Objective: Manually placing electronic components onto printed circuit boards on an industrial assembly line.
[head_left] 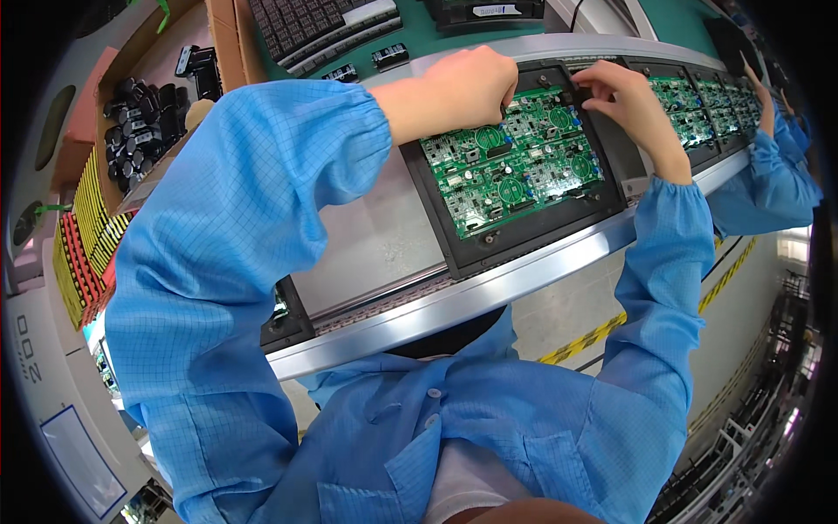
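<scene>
A green circuit board panel (524,179) with several repeated sections lies in a black carrier frame (489,258) on the conveyor. Small coils, dark blocks and blue parts stand on it. My left hand (476,86) reaches over the panel's far left part, its fingers curled downward and closed; whatever they pinch is hidden behind the hand. At the far right corner of the frame is my right hand (627,98), fingers bent, with a gap between thumb and forefinger and nothing visible in it. Both arms wear blue sleeves.
A cardboard box (188,140) at left holds several black cylindrical capacitors (140,131). Two more capacitors (389,56) lie on the green mat beside a black parts tray (319,31). More carriers with boards (685,109) stretch right, near another person's blue sleeve (768,179). A metal rail (559,262) edges the conveyor.
</scene>
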`<state>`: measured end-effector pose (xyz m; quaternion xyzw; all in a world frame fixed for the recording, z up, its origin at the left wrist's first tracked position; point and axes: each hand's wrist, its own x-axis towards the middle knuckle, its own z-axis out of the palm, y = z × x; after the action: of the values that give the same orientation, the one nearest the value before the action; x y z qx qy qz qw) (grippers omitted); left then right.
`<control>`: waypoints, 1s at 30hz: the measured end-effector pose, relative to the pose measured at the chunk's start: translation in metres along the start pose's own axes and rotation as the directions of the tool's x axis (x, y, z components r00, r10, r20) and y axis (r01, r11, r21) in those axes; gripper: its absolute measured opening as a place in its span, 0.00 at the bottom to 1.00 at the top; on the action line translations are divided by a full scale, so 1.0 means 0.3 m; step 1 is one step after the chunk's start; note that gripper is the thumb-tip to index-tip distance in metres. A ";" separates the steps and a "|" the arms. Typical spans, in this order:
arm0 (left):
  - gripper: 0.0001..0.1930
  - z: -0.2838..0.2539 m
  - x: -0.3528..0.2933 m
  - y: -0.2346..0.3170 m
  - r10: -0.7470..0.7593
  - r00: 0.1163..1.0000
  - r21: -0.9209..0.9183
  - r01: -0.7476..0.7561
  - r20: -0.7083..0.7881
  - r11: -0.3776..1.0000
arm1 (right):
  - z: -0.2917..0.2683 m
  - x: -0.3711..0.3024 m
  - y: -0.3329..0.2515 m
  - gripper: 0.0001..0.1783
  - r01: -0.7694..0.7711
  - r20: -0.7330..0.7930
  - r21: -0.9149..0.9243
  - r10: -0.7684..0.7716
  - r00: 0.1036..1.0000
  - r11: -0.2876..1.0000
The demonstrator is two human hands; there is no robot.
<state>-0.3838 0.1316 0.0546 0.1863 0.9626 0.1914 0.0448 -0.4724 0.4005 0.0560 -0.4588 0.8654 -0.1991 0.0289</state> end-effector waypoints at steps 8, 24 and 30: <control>0.14 0.001 0.019 0.014 0.076 0.994 0.123 -0.085 0.074 0.989 | 0.027 -0.197 -0.024 0.14 -0.138 -0.069 0.376 0.176 0.982 0.916; 0.10 0.076 -0.132 0.131 0.135 0.990 -0.241 -0.142 -0.044 0.960 | 0.083 -0.232 -0.077 0.08 0.034 -0.223 0.210 0.014 0.975 0.977; 0.10 0.086 -0.104 0.178 0.046 0.998 0.002 -0.046 0.039 0.999 | 0.138 -0.261 -0.039 0.06 -0.069 -0.487 0.275 0.201 0.850 0.959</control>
<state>-0.3325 0.1747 0.0520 0.2123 0.9573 0.1874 0.0587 -0.4083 0.4446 0.0120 -0.3198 0.8406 -0.4173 -0.1303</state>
